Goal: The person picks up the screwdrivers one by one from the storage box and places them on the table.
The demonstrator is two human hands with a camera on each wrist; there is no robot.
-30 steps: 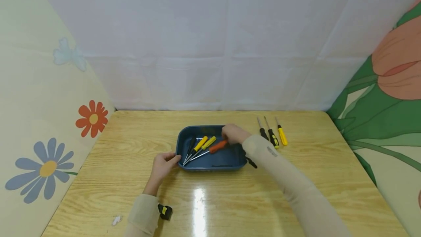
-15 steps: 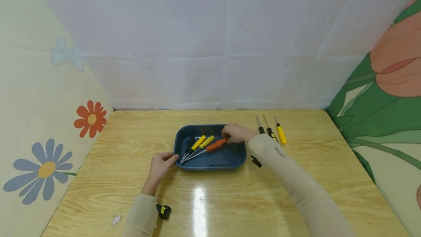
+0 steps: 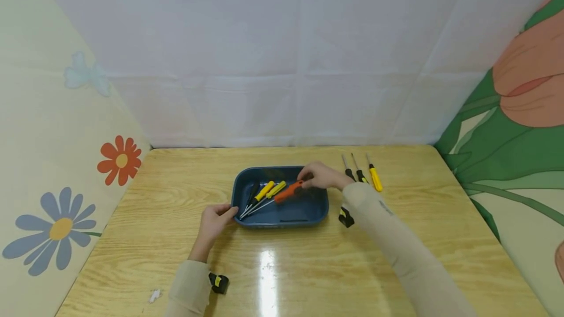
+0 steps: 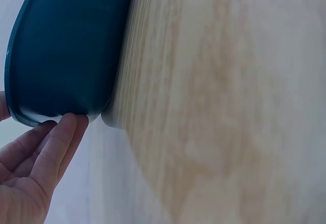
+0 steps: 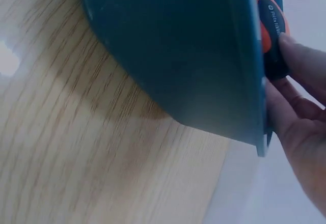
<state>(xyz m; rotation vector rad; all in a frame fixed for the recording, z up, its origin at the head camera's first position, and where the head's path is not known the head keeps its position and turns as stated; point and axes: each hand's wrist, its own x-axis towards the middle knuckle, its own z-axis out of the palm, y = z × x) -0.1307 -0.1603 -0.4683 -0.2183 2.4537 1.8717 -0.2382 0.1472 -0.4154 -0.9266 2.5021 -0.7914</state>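
A dark blue rectangular plastic tray (image 3: 306,211) stands mid-table. My left hand (image 3: 213,221) pinches its left rim, thumb over the edge and fingers against the outer wall (image 4: 43,155). Over the tray's right part, my right hand (image 3: 321,176) grips the butt of an orange and black screwdriver (image 3: 287,192). In the right wrist view the thumb lies on the black part of the handle (image 5: 271,30). The shaft slopes toward the tray's front left corner. Left of it lie a yellow screwdriver (image 3: 275,189), a yellow and black one (image 3: 264,192) and a black-handled one (image 3: 253,193).
Behind the right sleeve, two black-handled screwdrivers (image 3: 349,172) (image 3: 361,176) and a yellow-handled screwdriver (image 3: 375,179) lie side by side on the wooden table (image 3: 194,175). Small black and yellow devices (image 3: 219,283) (image 3: 346,216) sit at both wrists. A white patch (image 3: 155,296) marks the front left.
My right hand has shifted slightly right along the orange screwdriver toward its butt, and the handle's end has risen a little. The left hand stays at the tray's rim.
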